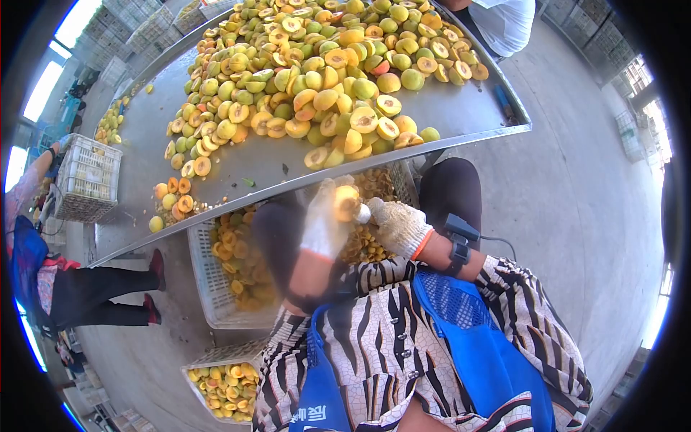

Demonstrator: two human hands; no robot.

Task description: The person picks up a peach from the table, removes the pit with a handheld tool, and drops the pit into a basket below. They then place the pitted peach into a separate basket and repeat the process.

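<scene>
In front of my lap, both hands wear white knit gloves. My left hand (327,219), slightly blurred, is closed around a yellow peach half (346,203), its cut face showing. Close beside it, my right hand (398,225) grips a small tool with a white rounded end (364,214) that points at the fruit; the rest of the tool is hidden in the glove. Just beyond, a metal table (288,176) carries a large heap of halved peaches (309,79), some cut side up with the pit or its hollow visible.
Below the table edge, a white crate (209,288) holds peach halves by my left leg. Small brown-orange pieces (371,189) fill a container between my knees. Another crate of peaches (227,389) stands on the floor. A person (93,288) stands at left near a white crate (90,173).
</scene>
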